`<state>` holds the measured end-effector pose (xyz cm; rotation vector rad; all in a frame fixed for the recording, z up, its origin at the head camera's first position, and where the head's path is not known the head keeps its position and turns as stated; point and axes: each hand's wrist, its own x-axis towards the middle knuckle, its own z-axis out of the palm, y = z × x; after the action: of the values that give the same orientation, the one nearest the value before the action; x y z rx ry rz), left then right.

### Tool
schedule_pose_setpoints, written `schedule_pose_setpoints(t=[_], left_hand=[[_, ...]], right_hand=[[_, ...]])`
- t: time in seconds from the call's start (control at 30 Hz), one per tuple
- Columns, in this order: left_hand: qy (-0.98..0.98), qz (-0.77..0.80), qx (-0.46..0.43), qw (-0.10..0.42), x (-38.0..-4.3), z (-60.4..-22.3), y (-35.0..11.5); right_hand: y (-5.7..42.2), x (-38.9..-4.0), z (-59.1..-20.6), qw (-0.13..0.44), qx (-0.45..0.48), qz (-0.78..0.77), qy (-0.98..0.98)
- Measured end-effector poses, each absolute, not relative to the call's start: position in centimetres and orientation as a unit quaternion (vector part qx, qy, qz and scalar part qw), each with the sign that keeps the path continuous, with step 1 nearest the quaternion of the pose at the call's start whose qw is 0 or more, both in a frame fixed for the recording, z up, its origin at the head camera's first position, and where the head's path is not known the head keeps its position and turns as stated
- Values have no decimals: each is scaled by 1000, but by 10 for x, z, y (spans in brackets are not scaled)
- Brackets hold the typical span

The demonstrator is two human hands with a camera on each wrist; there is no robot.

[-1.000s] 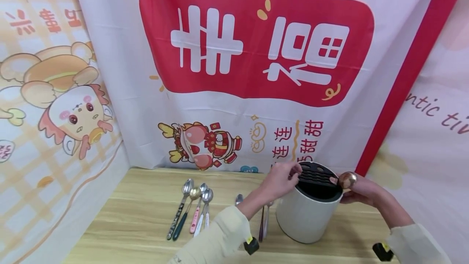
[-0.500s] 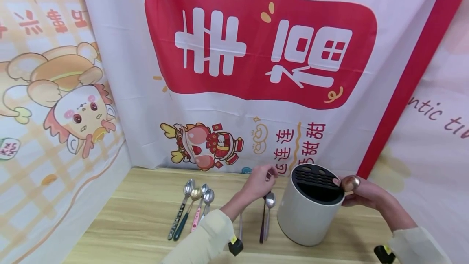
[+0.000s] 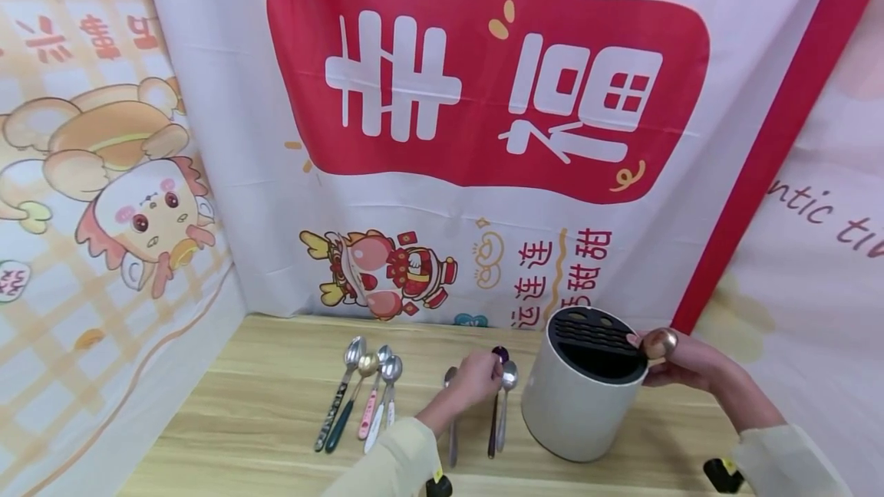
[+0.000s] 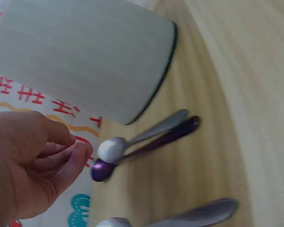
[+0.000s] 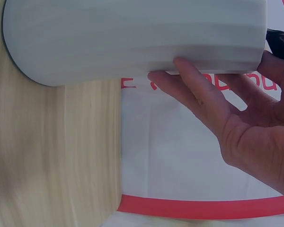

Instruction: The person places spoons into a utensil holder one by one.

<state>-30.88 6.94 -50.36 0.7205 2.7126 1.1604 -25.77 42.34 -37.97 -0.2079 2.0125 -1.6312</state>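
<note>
My left hand [image 3: 475, 379] hovers over the table with its fingers loosely curled. Its fingertips are right by the bowl of a purple spoon [image 4: 102, 169] and hold nothing. A silver spoon [image 3: 509, 376] lies close alongside the purple one, and another spoon [image 3: 452, 443] is partly covered by the left hand. The white utensil holder [image 3: 576, 413] stands upright, its black slotted top [image 3: 590, 332] showing. My right hand [image 5: 217, 106] grips the holder's far right side, thumb at the rim and fingers against the wall. A copper-coloured spoon bowl [image 3: 661, 343] sticks out at that rim.
Several spoons with patterned, green, pink and white handles lie grouped on the left; a gold spoon [image 3: 368, 363] is among them. The wooden table [image 3: 228, 405] meets a printed cloth backdrop [image 3: 262, 282] behind it.
My left hand has moved left and down from the holder's top to the purple spoon. The right hand stays on the holder, which has hardly moved.
</note>
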Motion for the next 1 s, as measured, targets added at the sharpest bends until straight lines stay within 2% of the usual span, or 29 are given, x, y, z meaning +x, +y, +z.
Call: schedule_pose_setpoints(t=[0.2, 0.67, 0.83, 1.0], left_hand=[[900, 385, 194, 62, -301, -521, 74], [943, 284, 172, -12, -287, -541, 87], [948, 278, 155, -1, -290, -541, 90], [942, 306, 133, 39, -296, -544, 88]], right_hand=[[423, -259, -378, 264, -78, -601, 750], [425, -262, -379, 269, -65, -596, 754], [424, -262, -382, 269, -61, -601, 751], [424, -261, -383, 270, -60, -600, 751]])
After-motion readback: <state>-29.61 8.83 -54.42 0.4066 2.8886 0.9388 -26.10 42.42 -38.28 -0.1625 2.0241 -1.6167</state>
